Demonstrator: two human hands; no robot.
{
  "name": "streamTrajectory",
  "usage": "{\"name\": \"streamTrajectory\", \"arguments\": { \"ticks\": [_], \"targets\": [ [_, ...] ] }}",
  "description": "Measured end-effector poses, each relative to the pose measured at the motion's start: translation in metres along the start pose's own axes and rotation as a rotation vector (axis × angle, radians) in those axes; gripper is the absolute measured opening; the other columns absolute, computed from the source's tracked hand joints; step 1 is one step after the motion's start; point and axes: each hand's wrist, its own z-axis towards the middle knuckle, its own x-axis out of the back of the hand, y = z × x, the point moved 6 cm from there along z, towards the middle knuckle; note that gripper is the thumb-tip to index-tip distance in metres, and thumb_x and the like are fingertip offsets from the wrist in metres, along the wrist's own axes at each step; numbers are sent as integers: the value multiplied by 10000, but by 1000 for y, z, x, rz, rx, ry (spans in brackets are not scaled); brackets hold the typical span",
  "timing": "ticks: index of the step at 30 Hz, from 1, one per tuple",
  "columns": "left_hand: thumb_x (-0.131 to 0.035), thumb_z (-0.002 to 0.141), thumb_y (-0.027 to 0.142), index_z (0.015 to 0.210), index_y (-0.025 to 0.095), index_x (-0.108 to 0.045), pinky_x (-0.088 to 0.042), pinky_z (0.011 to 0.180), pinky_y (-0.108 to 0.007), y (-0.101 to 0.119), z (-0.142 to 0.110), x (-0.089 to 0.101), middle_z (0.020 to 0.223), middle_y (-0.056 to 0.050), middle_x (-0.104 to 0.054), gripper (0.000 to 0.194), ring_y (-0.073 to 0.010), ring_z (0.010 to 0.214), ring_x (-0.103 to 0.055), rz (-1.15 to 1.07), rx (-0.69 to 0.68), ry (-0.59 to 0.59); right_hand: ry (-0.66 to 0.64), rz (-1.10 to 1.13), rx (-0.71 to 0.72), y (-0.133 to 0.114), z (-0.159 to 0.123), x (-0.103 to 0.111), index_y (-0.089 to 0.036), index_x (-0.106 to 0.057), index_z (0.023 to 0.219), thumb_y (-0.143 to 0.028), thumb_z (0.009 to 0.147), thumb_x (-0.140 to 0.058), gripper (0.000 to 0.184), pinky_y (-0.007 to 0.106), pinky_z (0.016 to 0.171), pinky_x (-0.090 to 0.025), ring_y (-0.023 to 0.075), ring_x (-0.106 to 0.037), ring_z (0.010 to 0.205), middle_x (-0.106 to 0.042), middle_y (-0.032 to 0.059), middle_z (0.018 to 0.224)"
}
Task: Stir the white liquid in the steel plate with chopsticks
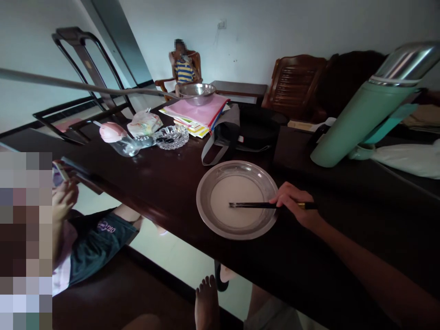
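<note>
My right hand (296, 203) is closed around a pair of dark chopsticks (252, 205) at the right rim of a round metal bowl (203, 201). A pale, milky liquid (235, 190) covers the bowl's bottom. The chopsticks lie nearly level over it, their whitish tips near the middle of the liquid; whether they dip in, I cannot tell. The bowl sits on the dark table (161, 183) near its front edge. My left hand is out of view.
A green thermos (360, 123) stands right of the bowl. Behind are a dark bag (256, 128), a glass ashtray (172, 137), a pink-topped bottle (113, 133) and a pink folder (192, 110) under a steel bowl (197, 94). One person sits close on the left, another in a far chair.
</note>
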Motion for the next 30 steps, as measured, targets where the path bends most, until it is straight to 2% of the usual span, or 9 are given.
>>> {"name": "streamTrajectory", "arguments": {
  "ticks": [5, 10, 15, 18, 20, 24, 26, 28, 30],
  "targets": [
    [-386, 876, -105, 1371, 131, -582, -524, 971, -465, 0, 3, 2, 1351, -192, -623, 583, -282, 1173, -649, -8, 3, -16, 170, 23, -62, 8, 0, 13, -227, -613, 629, -285, 974, -526, 360, 351, 679, -467, 183, -596, 686, -698, 22, 703],
    [-390, 871, -106, 1366, 133, -587, -521, 971, -456, 0, 3, 3, 1346, -182, -630, 584, -282, 1181, -645, 2, -2, -11, 8, 21, 2, 0, 0, 0, -232, -647, 662, -309, 971, -529, 340, 360, 673, -477, 195, -622, 702, -723, 32, 724],
    [-399, 878, -101, 1373, 143, -587, -524, 980, -435, 0, 1, 2, 1349, -173, -631, 583, -277, 1188, -645, 29, -9, 7, 142, 19, -90, 5, -1, 9, -230, -615, 629, -333, 973, -535, 368, 349, 674, -480, 184, -618, 687, -696, 25, 708],
    [-370, 872, -112, 1372, 143, -591, -531, 978, -447, -1, 3, 8, 1352, -173, -635, 602, -279, 1188, -649, 16, -5, -9, 70, 31, -42, 1, -1, 4, -231, -621, 634, -318, 978, -521, 369, 355, 663, -471, 188, -607, 674, -703, 29, 698],
    [-345, 866, -120, 1366, 128, -598, -535, 976, -464, -1, 5, 19, 1354, -183, -636, 613, -290, 1184, -655, -17, 9, -27, 18, 9, -4, -2, 0, 1, -236, -643, 649, -308, 968, -535, 345, 364, 677, -475, 197, -609, 695, -714, 30, 705],
    [-339, 819, -133, 1288, 91, -665, -529, 985, -522, 4, 0, 51, 1314, -218, -655, 614, -344, 1169, -666, -245, 94, -53, 145, 4, -55, 4, 1, 10, -234, -635, 638, -300, 967, -540, 348, 358, 682, -469, 192, -607, 698, -708, 24, 707],
    [-338, 768, -145, 1221, 63, -703, -519, 987, -553, 5, -7, 71, 1280, -247, -665, 618, -382, 1153, -670, -371, 147, -44, 153, 31, -51, 5, -1, 11, -230, -618, 621, -295, 977, -519, 375, 357, 659, -457, 185, -596, 664, -703, 24, 690],
    [-341, 746, -121, 1133, 55, -740, -530, 955, -567, -1, -7, 100, 1210, -251, -698, 583, -402, 1101, -692, -443, 173, -27, 64, 37, -10, 1, -1, 4, -232, -623, 627, -290, 978, -512, 373, 365, 660, -460, 189, -599, 663, -713, 26, 694],
    [-332, 833, 7, 1066, 55, -742, -563, 902, -540, -18, 9, 147, 1133, -229, -726, 474, -372, 1032, -724, -566, 150, 22, -13, 12, 14, -2, 0, -1, -237, -645, 652, -289, 968, -531, 340, 375, 685, -475, 200, -616, 703, -727, 29, 719]
  ]
}}
